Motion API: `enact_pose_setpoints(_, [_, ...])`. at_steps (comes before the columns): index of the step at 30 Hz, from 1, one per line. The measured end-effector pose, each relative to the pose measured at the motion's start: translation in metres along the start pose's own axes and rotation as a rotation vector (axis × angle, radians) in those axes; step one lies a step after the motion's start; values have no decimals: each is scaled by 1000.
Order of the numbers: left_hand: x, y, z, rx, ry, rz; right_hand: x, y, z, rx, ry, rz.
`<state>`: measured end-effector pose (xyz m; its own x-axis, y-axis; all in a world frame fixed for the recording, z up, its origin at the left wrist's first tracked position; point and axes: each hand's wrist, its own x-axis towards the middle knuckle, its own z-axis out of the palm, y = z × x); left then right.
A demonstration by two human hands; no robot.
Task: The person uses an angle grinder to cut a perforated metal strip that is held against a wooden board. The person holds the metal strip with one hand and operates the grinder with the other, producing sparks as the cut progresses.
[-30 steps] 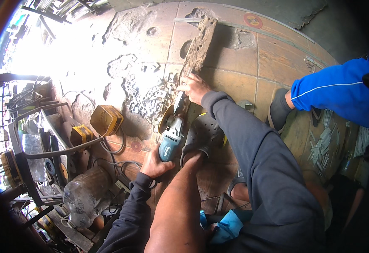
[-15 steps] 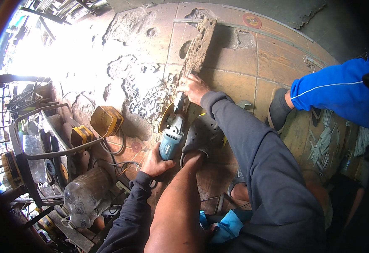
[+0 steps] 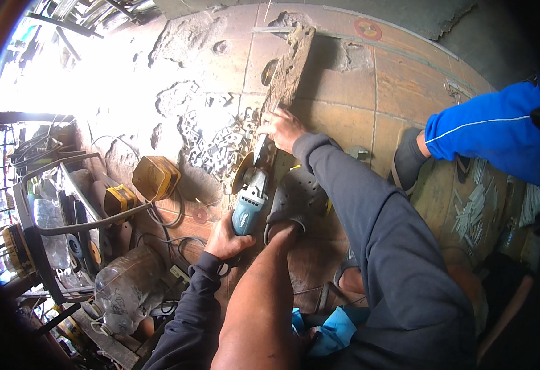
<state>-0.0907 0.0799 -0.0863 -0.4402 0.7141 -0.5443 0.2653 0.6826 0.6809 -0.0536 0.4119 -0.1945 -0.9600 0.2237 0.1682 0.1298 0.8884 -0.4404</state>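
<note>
My left hand (image 3: 225, 239) is wrapped round the teal body of an angle grinder (image 3: 248, 213). The grinder's thin brown disc (image 3: 241, 172) stands on edge close to a flat metal strip (image 3: 261, 148). On that strip, over a rough wooden plank (image 3: 294, 65), my right hand (image 3: 284, 129) is closed with its fingers pressing down. Its fingers partly hide the strip. A dark clog (image 3: 298, 192) on my foot rests beside the grinder, against the near end of the plank. Left of the plank lies a pile of small cut metal pieces (image 3: 211, 145).
A yellow-black open box (image 3: 155, 177) and a power cord (image 3: 177, 213) lie at the left, near a clear plastic jug (image 3: 128, 287) and a cluttered metal rack (image 3: 20, 197). Another person's blue-clad leg (image 3: 486, 132) is at the right. Thin metal strips (image 3: 472, 213) lie near it.
</note>
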Motion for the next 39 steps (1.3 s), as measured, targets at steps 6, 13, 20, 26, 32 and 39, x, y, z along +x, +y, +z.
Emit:
enact_pose_setpoints(6, [-3, 5, -2, 25, 6, -22, 1, -1, -2, 39, -21, 14])
enact_pose_setpoints(13, [1, 9, -4, 31, 45, 64, 3, -7, -9, 26, -11, 7])
enact_pose_setpoints(20, [3, 8, -5, 60, 36, 35, 4, -10, -10, 42, -7, 18])
enact_pose_setpoints(26, [1, -1, -2, 46, 44, 43, 5, -9, -9, 34, -11, 23])
enact_pose_setpoints(32, [2, -8, -1, -8, 32, 37, 7, -9, -8, 32, -33, 12])
enact_pose_setpoints(39, [2, -3, -5, 36, 43, 51, 9, -9, -7, 8, -6, 2])
